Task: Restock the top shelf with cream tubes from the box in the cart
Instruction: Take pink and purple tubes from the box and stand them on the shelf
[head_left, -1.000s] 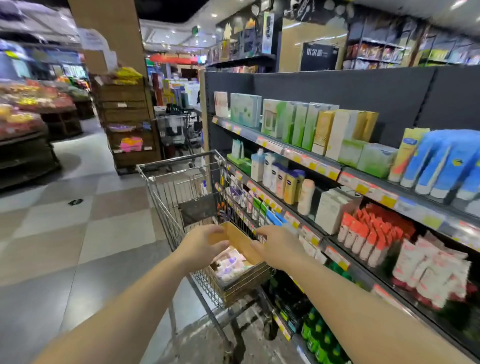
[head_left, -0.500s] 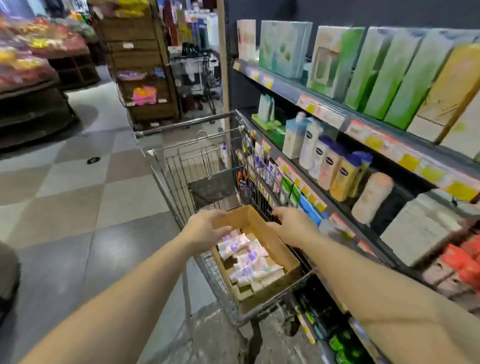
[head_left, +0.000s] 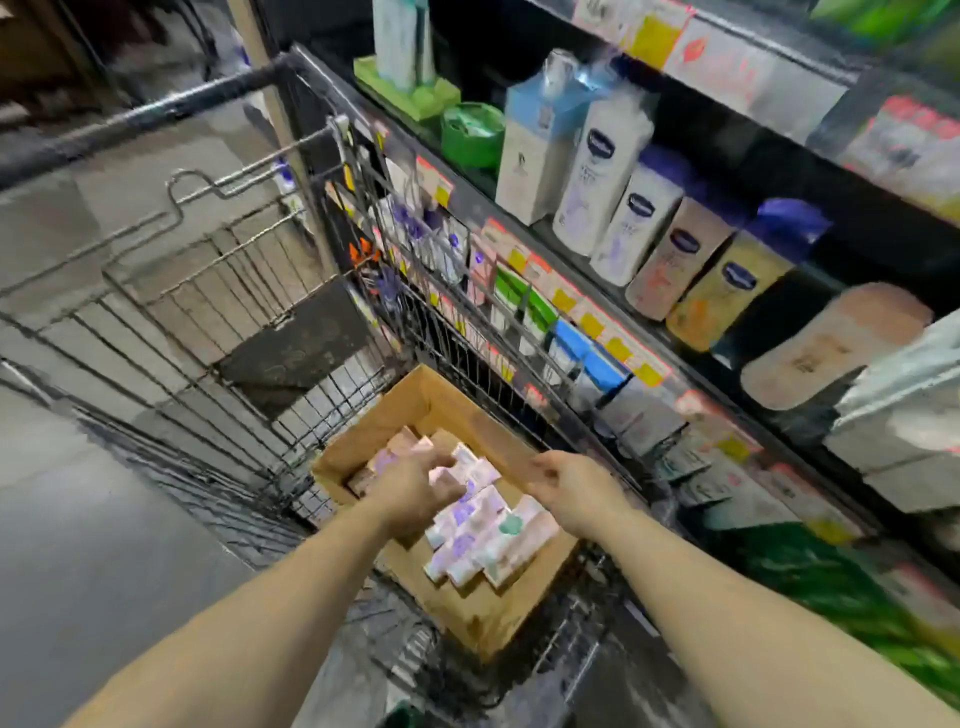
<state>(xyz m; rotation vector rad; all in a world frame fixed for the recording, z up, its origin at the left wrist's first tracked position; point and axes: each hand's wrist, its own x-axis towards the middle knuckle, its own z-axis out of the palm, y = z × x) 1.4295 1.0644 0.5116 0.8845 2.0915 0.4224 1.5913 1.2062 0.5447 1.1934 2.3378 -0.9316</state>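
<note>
A brown cardboard box (head_left: 483, 618) sits in the near right corner of the wire cart (head_left: 171, 332). Inside it lie several pink and white cream tubes (head_left: 483, 535) with purple and green marks. My left hand (head_left: 415, 491) is down in the box, its fingers curled over a tube at the top of the pile. My right hand (head_left: 574, 493) rests on the box's right wall with its fingers closed on the edge. Of the top shelf only the price rail (head_left: 727, 67) shows, at the upper right; the frame is blurred.
The cart stands tight against the shelving on the right. The second shelf holds lotion bottles (head_left: 613, 171) and a green jar (head_left: 472, 132). Lower shelves hold small tubes (head_left: 566, 343) and green bottles (head_left: 831, 587). Grey tiled floor (head_left: 78, 519) lies to the left.
The view has tipped down and closed in on the cart. My left hand went from the box's left wall onto the tubes. My right hand stayed at the box's right wall.
</note>
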